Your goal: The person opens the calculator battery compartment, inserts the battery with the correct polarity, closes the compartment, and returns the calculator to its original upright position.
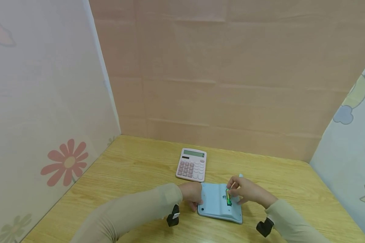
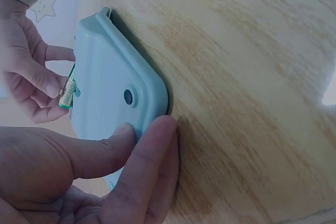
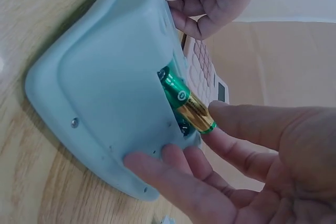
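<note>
A light blue calculator [image 1: 213, 199] lies face down on the wooden table, its battery compartment uncovered. My left hand [image 1: 192, 193] pinches its left edge between thumb and fingers, close to a round black foot [image 2: 128, 97]. At the compartment, my right hand [image 1: 246, 191] holds a green and gold battery [image 3: 190, 102] by one end between thumb and finger. The battery sits tilted, its other end inside the compartment and the held end raised. Other fingers of the right hand touch the calculator's back.
Behind the blue calculator, a pink calculator [image 1: 191, 164] lies face up. A small light blue piece [image 1: 240, 175] shows just beyond the right hand, mostly hidden by it. The wooden table [image 1: 146, 158] ends at a brown back wall and patterned side walls.
</note>
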`<state>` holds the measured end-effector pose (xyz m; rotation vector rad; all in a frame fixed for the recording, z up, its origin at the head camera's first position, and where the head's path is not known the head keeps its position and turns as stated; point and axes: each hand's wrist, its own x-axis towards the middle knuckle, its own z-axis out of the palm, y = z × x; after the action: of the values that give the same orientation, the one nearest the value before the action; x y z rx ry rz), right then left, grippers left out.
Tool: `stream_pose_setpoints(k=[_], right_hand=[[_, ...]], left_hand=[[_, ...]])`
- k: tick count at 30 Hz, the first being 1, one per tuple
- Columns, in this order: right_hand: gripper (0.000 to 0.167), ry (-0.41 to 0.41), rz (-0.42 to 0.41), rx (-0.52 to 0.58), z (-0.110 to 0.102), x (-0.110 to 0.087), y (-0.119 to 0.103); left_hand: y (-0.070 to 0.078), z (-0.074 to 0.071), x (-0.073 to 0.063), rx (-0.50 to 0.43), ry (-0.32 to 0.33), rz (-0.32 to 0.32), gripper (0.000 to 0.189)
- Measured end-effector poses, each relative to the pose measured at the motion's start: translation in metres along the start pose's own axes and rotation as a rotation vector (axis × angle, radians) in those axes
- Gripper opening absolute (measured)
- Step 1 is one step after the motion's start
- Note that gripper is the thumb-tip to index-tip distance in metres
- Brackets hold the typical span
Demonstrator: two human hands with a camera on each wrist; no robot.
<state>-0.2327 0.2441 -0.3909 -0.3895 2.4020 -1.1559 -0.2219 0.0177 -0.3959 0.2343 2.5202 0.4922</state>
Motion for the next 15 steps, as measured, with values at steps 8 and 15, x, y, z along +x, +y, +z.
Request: stream_pose_setpoints(k=[8,15], right_hand=[[0.013,0.046,0.008,-0.042,0.004,0.000,-0.002],[0.012,0.144,0.006,-0.140,0.011,-0.001,-0.007]], left_hand=[[0.000,0.000,0.002,-0.009,-0.008,-0.014,0.022],[0.000,0.002,0.004,-0.029,-0.005,-0.015,0.022]])
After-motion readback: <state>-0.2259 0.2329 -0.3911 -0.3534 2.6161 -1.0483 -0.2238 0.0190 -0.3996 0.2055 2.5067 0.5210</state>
